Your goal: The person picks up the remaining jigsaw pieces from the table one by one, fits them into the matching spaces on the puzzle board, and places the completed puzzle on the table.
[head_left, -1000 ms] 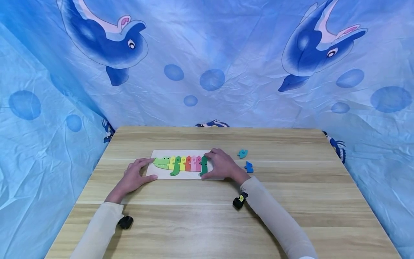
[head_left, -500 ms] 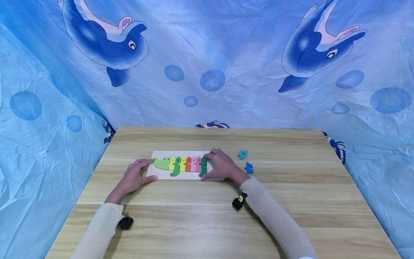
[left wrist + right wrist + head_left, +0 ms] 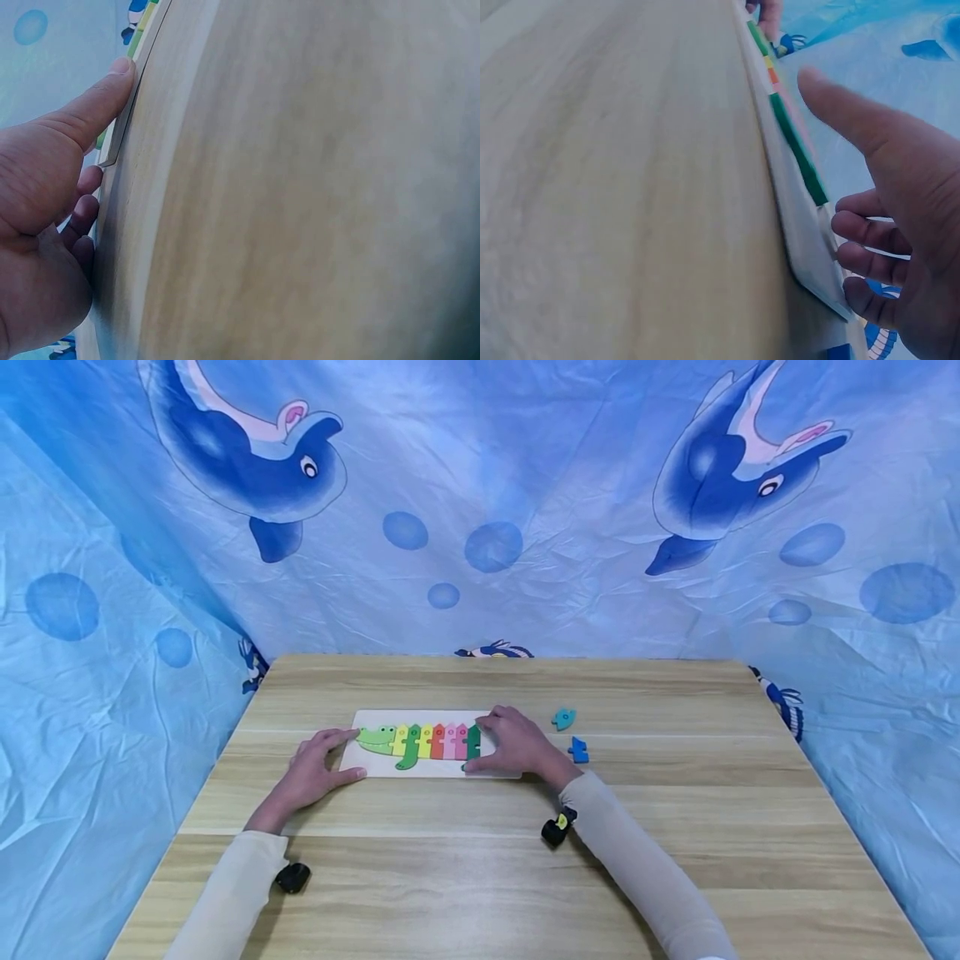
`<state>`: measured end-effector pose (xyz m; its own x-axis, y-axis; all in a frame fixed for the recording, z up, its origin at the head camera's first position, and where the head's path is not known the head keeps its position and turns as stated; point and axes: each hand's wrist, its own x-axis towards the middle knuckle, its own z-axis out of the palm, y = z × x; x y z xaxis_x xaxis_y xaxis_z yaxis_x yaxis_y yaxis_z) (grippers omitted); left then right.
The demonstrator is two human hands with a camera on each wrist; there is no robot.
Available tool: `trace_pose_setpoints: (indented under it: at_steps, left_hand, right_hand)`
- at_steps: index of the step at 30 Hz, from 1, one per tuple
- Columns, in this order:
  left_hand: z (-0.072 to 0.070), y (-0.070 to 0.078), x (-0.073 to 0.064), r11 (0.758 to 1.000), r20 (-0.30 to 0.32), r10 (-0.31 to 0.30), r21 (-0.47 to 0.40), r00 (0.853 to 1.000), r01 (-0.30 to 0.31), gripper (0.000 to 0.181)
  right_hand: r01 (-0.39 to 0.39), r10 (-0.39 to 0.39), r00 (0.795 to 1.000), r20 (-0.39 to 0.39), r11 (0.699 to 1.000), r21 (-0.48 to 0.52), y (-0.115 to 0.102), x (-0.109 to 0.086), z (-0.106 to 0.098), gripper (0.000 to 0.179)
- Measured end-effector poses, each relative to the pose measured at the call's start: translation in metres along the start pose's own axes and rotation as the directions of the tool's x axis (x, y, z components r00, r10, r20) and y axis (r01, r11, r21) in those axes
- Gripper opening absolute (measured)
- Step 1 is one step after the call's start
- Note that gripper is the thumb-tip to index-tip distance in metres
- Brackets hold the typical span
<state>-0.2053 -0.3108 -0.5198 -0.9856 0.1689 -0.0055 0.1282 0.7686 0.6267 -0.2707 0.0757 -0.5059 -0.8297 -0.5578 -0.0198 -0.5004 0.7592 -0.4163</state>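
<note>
A white puzzle board (image 3: 375,768) lies on the table, bearing a row of colored crocodile pieces. My left hand (image 3: 309,766) holds its left end, the thumb at the near edge and the index finger by the light green head piece (image 3: 377,740). In the left wrist view, the thumb (image 3: 101,101) lies straight along the board's edge. Over the board's right part, my right hand (image 3: 517,743) spans the dark green leg piece (image 3: 472,742). The right wrist view shows its thumb (image 3: 840,109) raised above that piece, other fingers bent beside the board's end; the index finger is hidden.
Two loose pieces lie right of the board: a teal tail-tip piece (image 3: 564,719) and a blue piece (image 3: 578,750). The wooden table (image 3: 450,877) meets a blue dolphin-print curtain (image 3: 525,602) at its back and sides.
The right thumb has shifted slightly left over the dark green piece's foot. The left hand, board and loose pieces stay in place on the table.
</note>
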Motion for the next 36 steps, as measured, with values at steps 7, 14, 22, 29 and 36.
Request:
trace_pose_setpoints:
  at_steps: [7,14,22,29,36]
  left_hand:
    - [0.001,0.000,0.000,1.000,-0.001,0.008,0.000,1.000,-0.008,0.080]
    - [0.001,0.000,-0.002,1.000,-0.003,0.004,-0.002,1.000,-0.004,0.080]
    - [0.000,-0.001,-0.001,1.000,0.000,0.007,0.001,1.000,-0.007,0.079]
    - [0.002,0.000,-0.001,1.000,0.004,-0.007,-0.005,1.000,0.007,0.080]
    - [0.001,0.002,0.000,1.000,0.009,-0.010,0.004,1.000,0.010,0.081]
  right_hand:
    - [0.047,-0.040,0.995,-0.095,0.997,0.068,0.008,-0.009,-0.016,0.063]
    - [0.135,-0.123,0.985,-0.125,0.987,0.092,0.021,-0.029,-0.047,0.054]
    - [0.165,-0.136,0.970,-0.201,0.977,0.134,0.041,-0.053,-0.070,0.048]
    - [0.139,-0.097,0.969,-0.228,0.974,0.178,0.059,-0.073,-0.076,0.049]
    - [0.101,-0.058,0.967,-0.248,0.981,0.167,0.084,-0.089,-0.068,0.051]
